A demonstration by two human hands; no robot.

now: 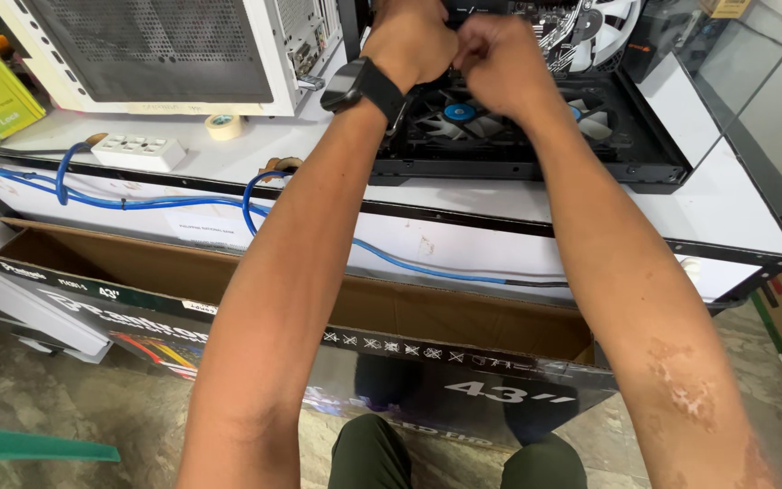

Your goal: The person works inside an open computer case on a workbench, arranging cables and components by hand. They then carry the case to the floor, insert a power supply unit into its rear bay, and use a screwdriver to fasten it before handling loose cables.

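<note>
At twelve o'clock, over the open black case (536, 136), the left hand (409, 41) and right hand (500, 59) are curled together, pinching something hidden; fans (450, 116) sit installed, side panel off.

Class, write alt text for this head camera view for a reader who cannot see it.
Two bare hands, left hand and right hand, meet over an open black computer case with fans on a white table. A white computer case stands left; an open cardboard box sits below.

Both arms stretch forward, left hand (412, 41) and right hand (500, 62) clenched, touching.
</note>
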